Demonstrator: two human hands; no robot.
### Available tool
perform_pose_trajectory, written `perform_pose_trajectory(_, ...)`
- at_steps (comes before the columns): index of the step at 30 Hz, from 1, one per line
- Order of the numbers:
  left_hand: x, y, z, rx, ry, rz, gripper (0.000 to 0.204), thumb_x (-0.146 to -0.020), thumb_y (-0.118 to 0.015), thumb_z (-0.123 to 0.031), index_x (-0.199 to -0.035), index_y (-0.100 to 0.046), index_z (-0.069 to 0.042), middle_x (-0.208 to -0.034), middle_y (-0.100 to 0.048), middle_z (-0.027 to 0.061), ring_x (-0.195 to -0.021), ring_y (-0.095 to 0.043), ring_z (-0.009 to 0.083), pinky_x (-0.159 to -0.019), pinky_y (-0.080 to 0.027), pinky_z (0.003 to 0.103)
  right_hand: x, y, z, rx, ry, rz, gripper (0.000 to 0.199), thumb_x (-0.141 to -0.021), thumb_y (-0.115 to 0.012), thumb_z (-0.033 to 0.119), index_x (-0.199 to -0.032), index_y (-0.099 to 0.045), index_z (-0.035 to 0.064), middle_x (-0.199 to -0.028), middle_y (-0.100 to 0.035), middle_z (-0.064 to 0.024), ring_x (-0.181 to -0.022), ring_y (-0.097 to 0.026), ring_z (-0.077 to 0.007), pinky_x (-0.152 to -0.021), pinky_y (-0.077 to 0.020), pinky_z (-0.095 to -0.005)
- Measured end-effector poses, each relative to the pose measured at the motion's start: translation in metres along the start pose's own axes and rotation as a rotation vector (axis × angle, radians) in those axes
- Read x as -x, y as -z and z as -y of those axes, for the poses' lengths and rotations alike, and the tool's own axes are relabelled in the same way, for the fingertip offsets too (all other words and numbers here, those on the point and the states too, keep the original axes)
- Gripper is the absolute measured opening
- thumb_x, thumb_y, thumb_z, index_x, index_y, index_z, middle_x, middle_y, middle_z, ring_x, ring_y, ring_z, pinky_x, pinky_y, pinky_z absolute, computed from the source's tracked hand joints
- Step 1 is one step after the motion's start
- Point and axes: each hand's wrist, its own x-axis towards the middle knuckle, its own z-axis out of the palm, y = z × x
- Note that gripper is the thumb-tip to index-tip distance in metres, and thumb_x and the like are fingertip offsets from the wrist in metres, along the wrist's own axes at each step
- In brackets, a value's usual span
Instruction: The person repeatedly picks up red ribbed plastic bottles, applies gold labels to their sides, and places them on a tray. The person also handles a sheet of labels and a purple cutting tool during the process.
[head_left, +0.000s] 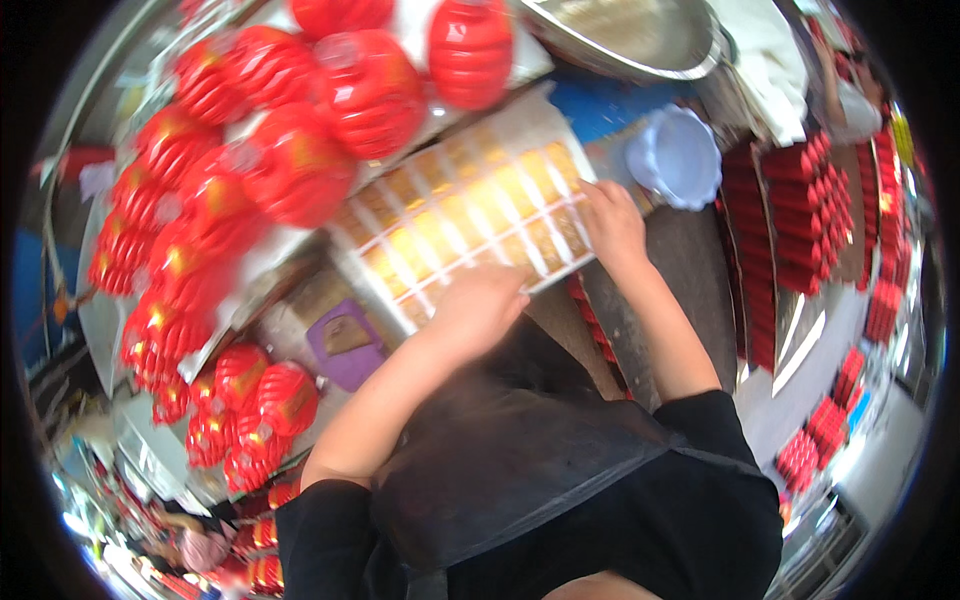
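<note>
In front of me lies a white sheet with rows of gold rectangular pieces (450, 220), parted by white strips. They look like stickers, but blur hides the detail. My right hand (614, 224) is at the sheet's right edge, its fingers bent down onto a gold piece there; whether they pinch it I cannot make out. Over the near edge of the sheet is my left hand (478, 308), smeared by motion, with its fingers mostly hidden. Many glossy red ribbed lanterns (365, 95) crowd the surface to the left and beyond the sheet.
A pale blue scalloped tub (672, 158) stands right of the sheet, below a large metal basin (625, 40). Near my left forearm is a purple tray (345, 345) with a brown block. Stacked red ribbed pieces (800, 215) fill the right side. Another person (195, 548) shows at lower left.
</note>
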Motion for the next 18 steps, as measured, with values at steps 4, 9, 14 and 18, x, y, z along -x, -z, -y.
perform_pose_trajectory(4,0.099,0.041,0.01,0.095,0.191,-0.32,0.035,-0.09,-0.065,-0.016,-0.125,-0.068,-0.009,-0.106,-0.072,0.0177,-0.097,-0.068,0.0384,-0.086,-0.055,0.048,0.004,0.009,0.037,0.01,0.067,0.058,0.041,-0.086,-0.066,0.003,-0.127,-0.067,0.0054,-0.116,-0.067,-0.0154,-0.107,-0.064,-0.0362,-0.091,-0.0536,-0.0432)
perform_pose_trajectory(9,0.246,0.098,0.021,0.363,0.558,-0.865,0.027,-0.093,-0.069,-0.015,-0.12,-0.07,-0.009,-0.088,-0.071,0.0087,-0.082,-0.069,0.0224,-0.072,-0.055,0.037,0.003,0.003,0.114,-0.129,0.351,0.289,0.042,-0.087,-0.057,-0.004,-0.129,-0.063,0.0008,-0.106,-0.065,-0.0231,-0.099,-0.063,-0.0418,-0.087,-0.0516,-0.0483)
perform_pose_trajectory(14,0.361,0.154,0.06,0.782,0.174,-1.956,0.013,-0.101,-0.057,-0.006,-0.111,-0.065,-0.001,-0.08,-0.06,-0.0001,-0.071,-0.055,0.0077,-0.067,-0.045,0.023,-0.008,-0.012,0.192,-0.15,0.543,0.54,0.048,-0.087,-0.061,-0.003,-0.134,-0.058,0.0021,-0.102,-0.066,-0.0222,-0.092,-0.065,-0.0412,-0.08,-0.0538,-0.0477)
perform_pose_trajectory(18,0.441,0.215,0.116,0.954,0.097,-2.324,0.021,-0.1,-0.053,-0.004,-0.121,-0.058,0.001,-0.097,-0.066,0.0087,-0.088,-0.063,0.0163,-0.082,-0.053,0.03,-0.025,-0.024,0.236,-0.123,0.59,0.578,0.052,-0.086,-0.062,-0.003,-0.137,-0.055,0.0025,-0.102,-0.068,-0.023,-0.091,-0.067,-0.0412,-0.078,-0.0546,-0.0483)
